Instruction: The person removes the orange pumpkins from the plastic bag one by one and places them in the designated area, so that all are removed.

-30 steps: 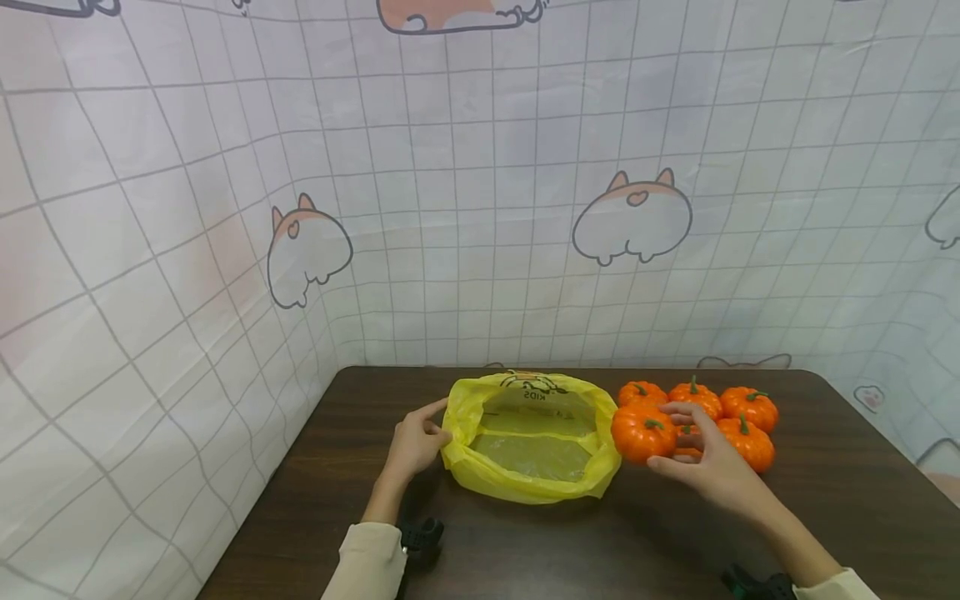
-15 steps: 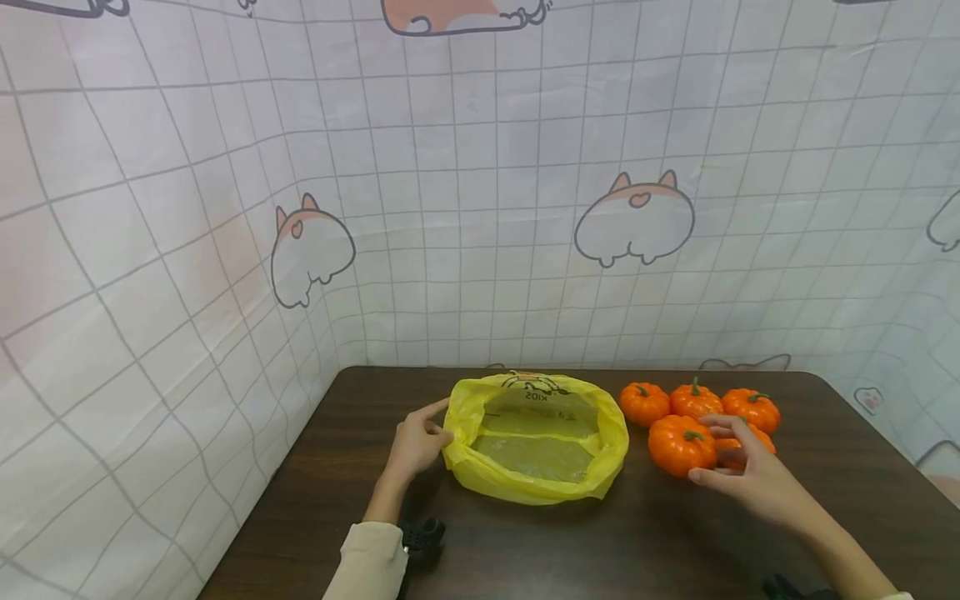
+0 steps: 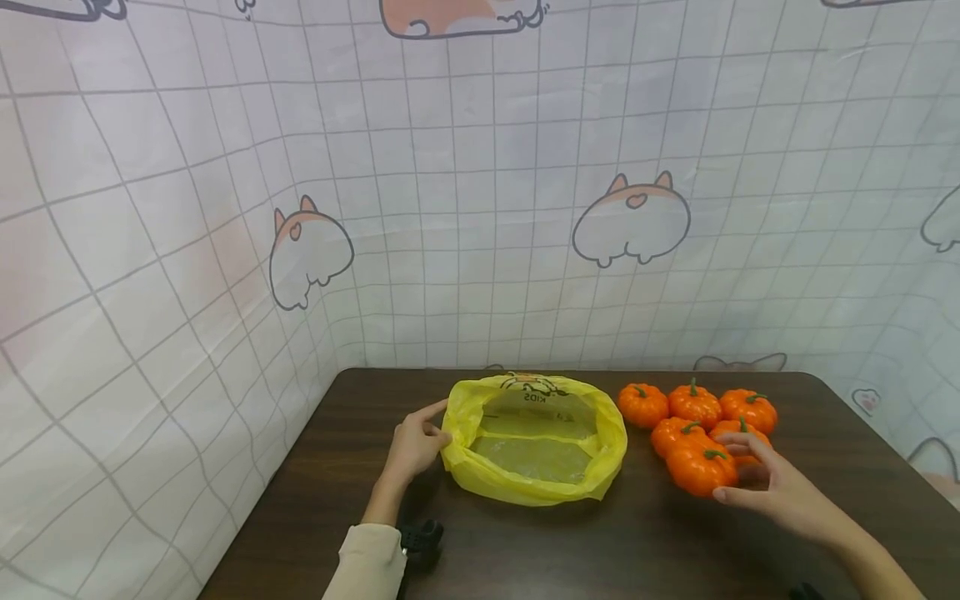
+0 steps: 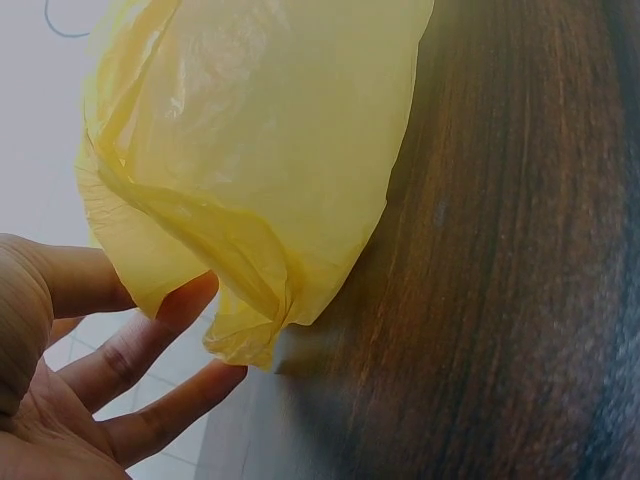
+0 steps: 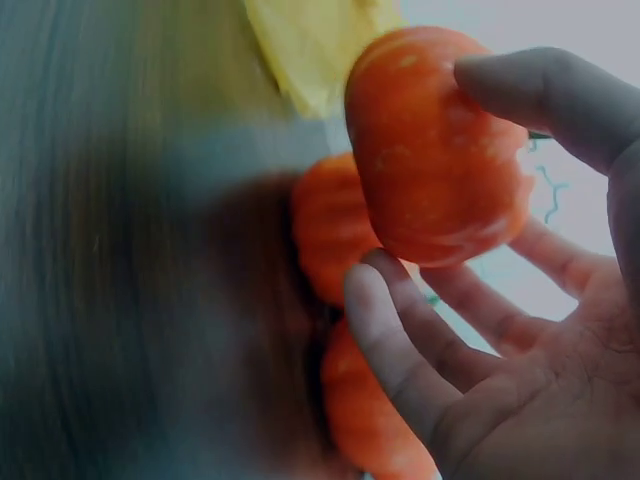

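Observation:
A yellow plastic bag (image 3: pixel 517 490) sits mid-table, its wide mouth facing up and its rim folded outward. At its left side, my left hand (image 3: pixel 414 443) holds the rim with thumb and fingers; the left wrist view shows fingertips (image 4: pixel 232 374) against the crumpled film. My right hand (image 3: pixel 787 493) grips a glossy orange mini pumpkin (image 3: pixel 701 469) between thumb and fingers. In the right wrist view the pumpkin (image 5: pixel 430 150) is raised, with other pumpkins behind it. Several more mini pumpkins (image 3: pixel 694 406) stand grouped right of the bag, one partly hidden by my right hand.
The dark wood-grain table (image 3: pixel 525 550) reaches back to a white grid-patterned cloth (image 3: pixel 480 208) with cartoon dogs, which also hangs along the left and right sides. A black strap device (image 3: pixel 422 536) is on my left wrist.
My right hand has moved right and toward me with the pumpkin, uncovering another pumpkin behind it. My left hand and the bag stay nearly where they were.

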A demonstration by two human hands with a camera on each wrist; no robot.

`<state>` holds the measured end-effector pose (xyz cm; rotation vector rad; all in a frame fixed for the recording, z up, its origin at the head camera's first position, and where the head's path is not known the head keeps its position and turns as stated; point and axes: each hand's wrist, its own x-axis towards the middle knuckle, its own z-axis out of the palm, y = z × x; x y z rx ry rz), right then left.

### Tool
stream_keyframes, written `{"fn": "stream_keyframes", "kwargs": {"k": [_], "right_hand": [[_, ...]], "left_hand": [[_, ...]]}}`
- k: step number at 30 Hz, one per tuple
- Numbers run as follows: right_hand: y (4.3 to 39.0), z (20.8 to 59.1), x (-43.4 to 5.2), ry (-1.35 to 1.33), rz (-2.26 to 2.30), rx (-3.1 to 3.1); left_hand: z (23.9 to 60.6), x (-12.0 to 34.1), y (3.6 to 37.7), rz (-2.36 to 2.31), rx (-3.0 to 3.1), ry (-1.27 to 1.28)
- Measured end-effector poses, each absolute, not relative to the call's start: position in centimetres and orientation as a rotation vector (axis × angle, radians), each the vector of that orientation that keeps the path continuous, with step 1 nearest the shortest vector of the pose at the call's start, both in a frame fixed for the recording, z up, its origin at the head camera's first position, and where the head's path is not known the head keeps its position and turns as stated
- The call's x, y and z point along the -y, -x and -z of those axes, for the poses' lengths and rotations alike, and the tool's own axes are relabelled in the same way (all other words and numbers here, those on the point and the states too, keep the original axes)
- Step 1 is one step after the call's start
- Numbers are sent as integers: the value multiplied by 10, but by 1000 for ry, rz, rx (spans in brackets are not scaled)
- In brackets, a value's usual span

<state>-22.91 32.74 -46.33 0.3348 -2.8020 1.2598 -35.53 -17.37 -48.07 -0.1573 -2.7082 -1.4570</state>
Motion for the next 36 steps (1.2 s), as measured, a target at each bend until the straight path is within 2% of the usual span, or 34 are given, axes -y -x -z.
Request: {"fn": "stream_keyframes", "kwargs": {"k": [25,36], "right_hand": [[225,479,-361,-375,-1302,2912],[224,480,-360,-271,-1282,2990]], "left_hand": [[481,173,357,1455,2700,164],[483,174,357,1463,2701,170]]}}
